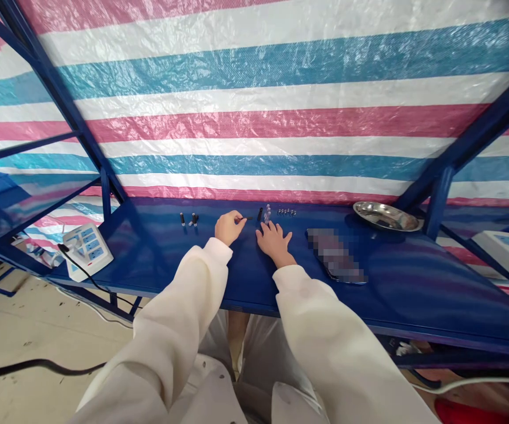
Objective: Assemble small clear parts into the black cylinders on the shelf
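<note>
My left hand (228, 228) is pinched around a small, thin dark piece (247, 218) that points right. Its exact kind is too small to make out. My right hand (274, 242) lies low over the blue tabletop with its fingers spread. Just beyond those fingertips are several small clear or pale pieces (268, 209); whether the fingers touch them I cannot tell. Between the hands stands a short black cylinder (260, 214). To the right is a row of small shiny pieces (286, 212). Small black-and-white cylinders (182, 219) stand left of my left hand.
A phone-like slab (336, 255), partly blurred, lies right of my right hand. Farther right sits an oval metal dish (386, 217). A white power strip (88, 252) with a black cable is at the left end. Blue frame bars and a striped sheet (254, 138) bound the table (157, 247).
</note>
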Motion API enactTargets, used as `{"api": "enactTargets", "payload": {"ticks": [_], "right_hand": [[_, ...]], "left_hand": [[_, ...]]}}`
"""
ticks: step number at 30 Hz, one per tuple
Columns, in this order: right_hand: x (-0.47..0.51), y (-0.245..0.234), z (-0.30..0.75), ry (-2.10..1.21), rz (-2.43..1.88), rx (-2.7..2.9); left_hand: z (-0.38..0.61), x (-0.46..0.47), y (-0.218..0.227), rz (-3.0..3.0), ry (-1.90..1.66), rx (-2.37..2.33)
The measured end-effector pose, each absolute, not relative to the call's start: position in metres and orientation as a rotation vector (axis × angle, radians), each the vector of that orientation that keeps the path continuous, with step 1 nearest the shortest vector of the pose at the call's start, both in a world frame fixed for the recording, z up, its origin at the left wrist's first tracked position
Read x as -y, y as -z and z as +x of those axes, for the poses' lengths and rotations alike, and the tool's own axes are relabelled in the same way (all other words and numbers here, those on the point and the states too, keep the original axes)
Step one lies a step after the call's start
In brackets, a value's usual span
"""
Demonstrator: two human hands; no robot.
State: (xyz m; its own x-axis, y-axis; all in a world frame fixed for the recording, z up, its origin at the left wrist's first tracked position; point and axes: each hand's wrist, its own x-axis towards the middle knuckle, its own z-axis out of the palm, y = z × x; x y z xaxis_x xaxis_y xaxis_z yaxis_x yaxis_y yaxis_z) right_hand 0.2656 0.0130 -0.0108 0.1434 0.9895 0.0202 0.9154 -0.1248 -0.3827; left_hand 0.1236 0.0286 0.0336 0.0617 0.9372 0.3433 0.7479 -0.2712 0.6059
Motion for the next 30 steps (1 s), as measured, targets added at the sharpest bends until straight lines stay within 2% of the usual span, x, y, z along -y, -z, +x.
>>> {"api": "enactTargets", "payload": {"ticks": [6, 12, 17, 21, 25, 30], "right_hand": [[-0.017, 0.014, 0.265, -0.315, -2.128, 1.836], [-0.01, 0.012, 0.263, -0.292, -2.083, 1.84], [-0.002, 0.009, 0.259, -0.326, -1.744, 1.9], [0.0, 0.001, 0.258, -0.37, -1.448, 1.713], [0.003, -0.006, 0.258, -0.478, -1.292, 1.524], [0.003, -0.002, 0.258, -0.543, -1.156, 1.554]], "left_hand": [[0.098, -0.019, -0.021, 1.768, -1.347, -1.537], [0.099, -0.023, -0.001, 1.492, -1.399, -1.366], [0.099, -0.024, -0.003, 1.368, -1.415, -1.299], [0.099, -0.024, -0.006, 1.338, -1.414, -1.259], [0.1, -0.021, -0.01, 1.321, -1.409, -1.243], [0.099, -0.021, -0.01, 1.291, -1.436, -1.214]]}}
